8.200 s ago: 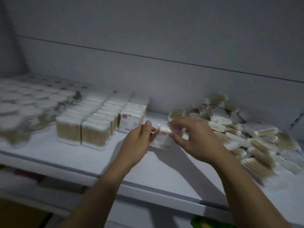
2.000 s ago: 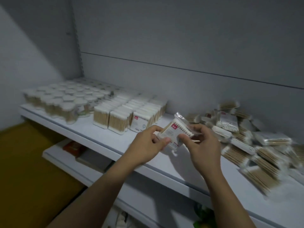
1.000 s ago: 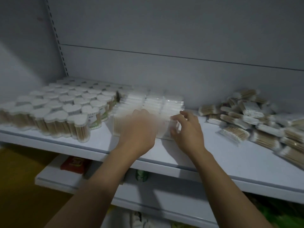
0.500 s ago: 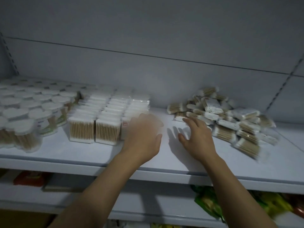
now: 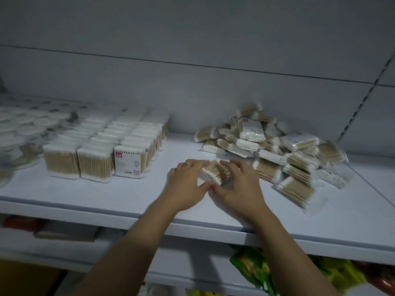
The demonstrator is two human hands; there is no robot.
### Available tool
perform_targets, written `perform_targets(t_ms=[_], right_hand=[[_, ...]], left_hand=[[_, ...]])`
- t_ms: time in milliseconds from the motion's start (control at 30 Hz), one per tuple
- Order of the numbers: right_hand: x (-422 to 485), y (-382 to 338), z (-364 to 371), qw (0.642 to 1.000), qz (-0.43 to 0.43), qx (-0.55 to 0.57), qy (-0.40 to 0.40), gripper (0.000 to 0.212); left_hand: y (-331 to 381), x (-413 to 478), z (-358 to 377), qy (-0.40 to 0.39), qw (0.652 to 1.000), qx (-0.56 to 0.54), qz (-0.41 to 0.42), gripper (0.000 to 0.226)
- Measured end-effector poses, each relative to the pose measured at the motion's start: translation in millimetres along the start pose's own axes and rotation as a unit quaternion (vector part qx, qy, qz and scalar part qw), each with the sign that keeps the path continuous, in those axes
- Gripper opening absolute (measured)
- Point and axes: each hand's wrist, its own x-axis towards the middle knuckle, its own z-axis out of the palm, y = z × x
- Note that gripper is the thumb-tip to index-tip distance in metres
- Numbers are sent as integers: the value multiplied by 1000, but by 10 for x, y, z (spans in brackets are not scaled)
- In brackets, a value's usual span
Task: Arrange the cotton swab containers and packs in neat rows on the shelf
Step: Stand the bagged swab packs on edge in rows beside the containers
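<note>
Swab pack (image 5: 215,172) lies on the white shelf (image 5: 128,195) near its middle, just left of the loose pile (image 5: 277,150) of packs heaped on the right. Both hands are on it: the left hand (image 5: 187,186) curls its fingers over the pack's left end with the thumb reaching in along the near side, and the right hand (image 5: 240,186) arches its fingers over the right end, thumb tucked at the near edge, so the pack is held between them. Motion blur hides whether it is lifted off the shelf. Further left, the rows (image 5: 106,150) of packs stand upright, one at the near right corner showing a label with a red mark. Blurred jars (image 5: 17,133) fill the far left. Green packets (image 5: 256,272) show on a lower shelf.
</note>
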Motion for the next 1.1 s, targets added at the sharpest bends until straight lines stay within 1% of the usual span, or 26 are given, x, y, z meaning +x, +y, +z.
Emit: perform_targets(t_ms=[67, 133, 167, 233, 300, 333, 367, 433, 500, 533, 567, 600, 633, 667, 700, 767, 833, 967, 1033, 1100], right_hand=[[-13, 7, 22, 999, 8, 1, -37, 70], [-33, 8, 25, 999, 7, 26, -26, 64], [-38, -5, 9, 999, 6, 42, -16, 63], [-32, -21, -18, 997, 10, 78, -5, 62], [-7, -17, -42, 992, 14, 123, 9, 62], [4, -15, -57, 989, 14, 147, 20, 62], [4, -7, -58, 984, 16, 173, 33, 61], [-5, -2, -67, 975, 23, 211, 60, 59], [-17, -3, -84, 974, 27, 214, 74, 65], [-20, -7, -87, 976, 26, 207, 66, 73], [-21, -11, -84, 976, 23, 212, 49, 83], [-26, -23, -77, 971, 15, 236, 26, 94], [-39, -37, -68, 962, 5, 271, 1, 102], [-62, -60, -74, 953, -4, 303, -14, 105], [-77, -75, -76, 946, -9, 325, -14, 105], [-70, -91, -59, 942, 7, 336, 12, 90], [-57, -157, -47, 952, 25, 305, 18, 70], [-51, -435, -35, 963, -6, 271, -5, 37], [-36, -582, -29, 969, -18, 246, -7, 22], [-19, -746, -12, 978, -18, 209, -15, 13]], left_hand=[[-8, -18, 5, 6, 1000, -20, -7, 50], [-10, -57, 12, 23, 997, -69, -18, 44], [-4, -73, -1, 36, 994, -100, -24, 45], [22, -101, -62, 51, 981, -182, -48, 56], [63, -124, -137, 45, 956, -280, -76, 74], [85, -128, -162, 39, 944, -317, -88, 78], [103, -132, -171, 40, 933, -343, -102, 78], [142, -137, -171, 73, 906, -392, -139, 65], [231, -158, -169, 100, 864, -463, -169, 51], [288, -172, -157, 98, 845, -495, -175, 47], [344, -185, -140, 95, 835, -514, -174, 43], [391, -197, -129, 97, 833, -519, -168, 38], [421, -203, -121, 106, 834, -516, -164, 33], [445, -207, -132, 116, 837, -510, -160, 26], [447, -209, -155, 127, 843, -499, -155, 18], [391, -228, -233, 136, 872, -448, -140, 7], [308, -268, -342, 136, 899, -396, -127, 7], [64, -379, -604, 132, 911, -378, -102, 14], [-106, -461, -738, 128, 925, -348, -85, 21], [-272, -534, -893, 118, 947, -291, -67, 24]])
